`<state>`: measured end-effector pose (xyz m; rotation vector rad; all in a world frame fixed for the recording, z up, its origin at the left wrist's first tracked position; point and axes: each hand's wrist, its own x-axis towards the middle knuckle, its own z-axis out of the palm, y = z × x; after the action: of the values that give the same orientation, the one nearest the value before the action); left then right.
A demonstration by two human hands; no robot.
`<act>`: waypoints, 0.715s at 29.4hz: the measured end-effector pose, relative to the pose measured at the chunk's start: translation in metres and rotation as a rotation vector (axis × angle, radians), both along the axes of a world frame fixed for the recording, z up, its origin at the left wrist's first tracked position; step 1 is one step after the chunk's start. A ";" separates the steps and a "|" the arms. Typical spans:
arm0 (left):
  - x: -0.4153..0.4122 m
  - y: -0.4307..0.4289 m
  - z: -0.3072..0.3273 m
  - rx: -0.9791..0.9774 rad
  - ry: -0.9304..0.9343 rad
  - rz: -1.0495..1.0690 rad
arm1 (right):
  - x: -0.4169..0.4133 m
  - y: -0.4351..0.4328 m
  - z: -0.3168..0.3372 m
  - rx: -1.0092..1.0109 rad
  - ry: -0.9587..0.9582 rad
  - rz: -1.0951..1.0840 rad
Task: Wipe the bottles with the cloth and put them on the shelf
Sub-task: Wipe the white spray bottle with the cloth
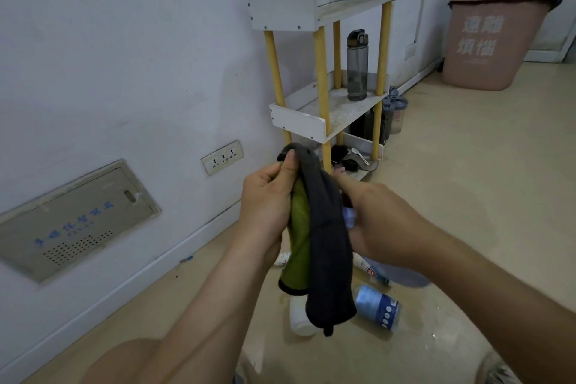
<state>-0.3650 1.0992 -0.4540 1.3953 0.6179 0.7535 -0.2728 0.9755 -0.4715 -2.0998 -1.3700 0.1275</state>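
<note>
- pinching the cloth (324, 243) near its top edge, the left hand (268, 196) has its thumb and curled fingers closed on it; the cloth hangs limp and soft, dark grey over green.
- the right hand (383, 224) curls round what looks like a held bottle (349, 217), mostly hidden behind the cloth.
- probably light, thin plastic that is slick and dents easily: take it round the middle, not tightly.
- a blue-label bottle (377, 307) and a white bottle (300, 319) lie on the floor (467, 196); a grey bottle (357, 72) stands on the shelf (299, 123).
</note>
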 end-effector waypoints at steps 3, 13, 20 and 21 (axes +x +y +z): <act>-0.003 -0.004 0.000 -0.226 -0.123 0.013 | 0.005 0.005 0.000 0.115 0.352 0.122; -0.024 0.017 0.032 -0.344 -0.455 -0.169 | 0.011 0.002 0.012 0.100 0.561 -0.040; 0.007 -0.021 0.011 0.213 0.084 -0.039 | -0.022 0.009 0.023 0.049 0.967 0.144; 0.007 -0.016 0.014 0.196 0.083 0.012 | -0.021 0.007 0.022 0.011 0.975 0.182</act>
<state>-0.3582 1.0828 -0.4401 1.6105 0.6305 0.7845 -0.2943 0.9826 -0.4491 -1.5126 -0.9150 1.0537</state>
